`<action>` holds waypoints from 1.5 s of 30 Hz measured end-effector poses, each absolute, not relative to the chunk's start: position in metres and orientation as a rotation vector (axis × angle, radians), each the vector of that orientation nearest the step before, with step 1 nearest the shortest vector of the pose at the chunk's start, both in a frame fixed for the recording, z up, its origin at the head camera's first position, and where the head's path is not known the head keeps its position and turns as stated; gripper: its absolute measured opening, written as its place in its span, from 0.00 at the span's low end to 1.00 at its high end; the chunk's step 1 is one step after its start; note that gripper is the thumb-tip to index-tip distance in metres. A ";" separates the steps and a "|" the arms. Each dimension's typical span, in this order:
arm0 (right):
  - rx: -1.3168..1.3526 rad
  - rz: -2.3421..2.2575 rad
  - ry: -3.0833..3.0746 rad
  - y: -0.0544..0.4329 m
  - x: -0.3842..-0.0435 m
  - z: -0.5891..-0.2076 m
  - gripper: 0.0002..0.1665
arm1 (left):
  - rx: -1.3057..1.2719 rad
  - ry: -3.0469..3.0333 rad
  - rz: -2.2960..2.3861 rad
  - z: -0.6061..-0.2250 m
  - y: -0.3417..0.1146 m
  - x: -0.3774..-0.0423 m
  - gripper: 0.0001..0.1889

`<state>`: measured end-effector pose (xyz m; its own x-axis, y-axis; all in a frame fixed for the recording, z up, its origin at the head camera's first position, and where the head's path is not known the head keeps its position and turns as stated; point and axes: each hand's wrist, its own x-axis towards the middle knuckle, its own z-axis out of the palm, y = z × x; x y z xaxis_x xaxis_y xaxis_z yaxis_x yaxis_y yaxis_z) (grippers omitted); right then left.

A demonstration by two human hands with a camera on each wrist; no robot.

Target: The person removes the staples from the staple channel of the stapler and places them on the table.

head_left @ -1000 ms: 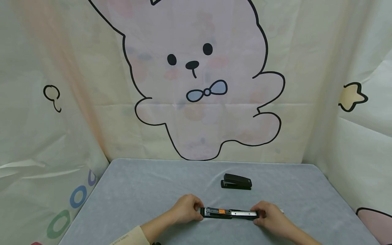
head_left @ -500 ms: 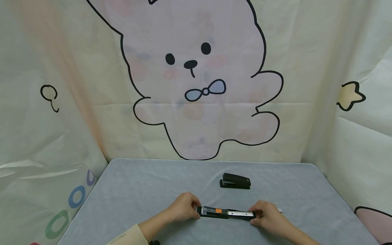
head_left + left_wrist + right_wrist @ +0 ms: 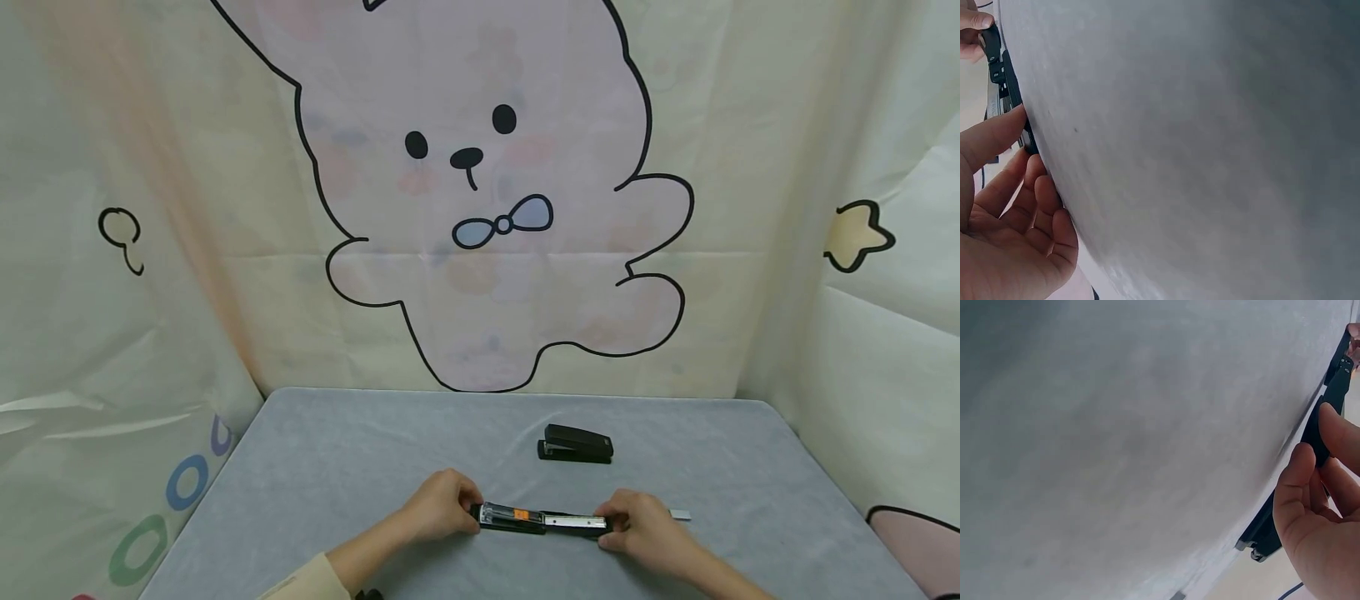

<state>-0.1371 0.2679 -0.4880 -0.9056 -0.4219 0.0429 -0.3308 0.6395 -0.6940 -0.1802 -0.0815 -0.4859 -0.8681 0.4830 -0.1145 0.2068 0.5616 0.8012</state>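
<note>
An opened black stapler (image 3: 510,517) lies stretched out nearly straight, left to right, close over the table; an orange patch marks its left half and a silver rail its right half. My left hand (image 3: 442,505) pinches its left end between thumb and fingers. At the opposite end, my right hand (image 3: 641,527) pinches the tip. In the left wrist view, the left thumb and fingertips of the left hand (image 3: 1013,234) close on the stapler (image 3: 1012,87). The right wrist view has the right hand (image 3: 1319,512) gripping the stapler's dark end (image 3: 1315,434).
Behind the opened stapler stands a second black stapler (image 3: 576,444), closed. A small silvery strip (image 3: 680,514) lies just right of my right hand. Grey-blue cloth covers the table (image 3: 337,450), and a printed curtain (image 3: 480,317) hangs along its back edge.
Both hands and the opened stapler have shifted slightly left together. More of the silvery strip shows beside the right hand. The second stapler stays put.
</note>
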 end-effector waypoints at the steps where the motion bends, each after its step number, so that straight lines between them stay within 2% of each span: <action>1: -0.631 -1.115 2.737 0.266 -0.137 -0.488 0.13 | 0.562 2.477 1.216 -0.486 -0.083 -0.180 0.13; 45: -0.700 -1.177 2.646 0.176 -0.167 -0.486 0.13 | 0.332 2.508 1.315 -0.479 -0.154 -0.187 0.13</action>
<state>-0.1669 0.1758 -0.4860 -0.8770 -0.4787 0.0409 -0.3510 0.5803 -0.7349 -0.1871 -0.1536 -0.4790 -0.9316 0.3327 -0.1467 0.0686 0.5570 0.8277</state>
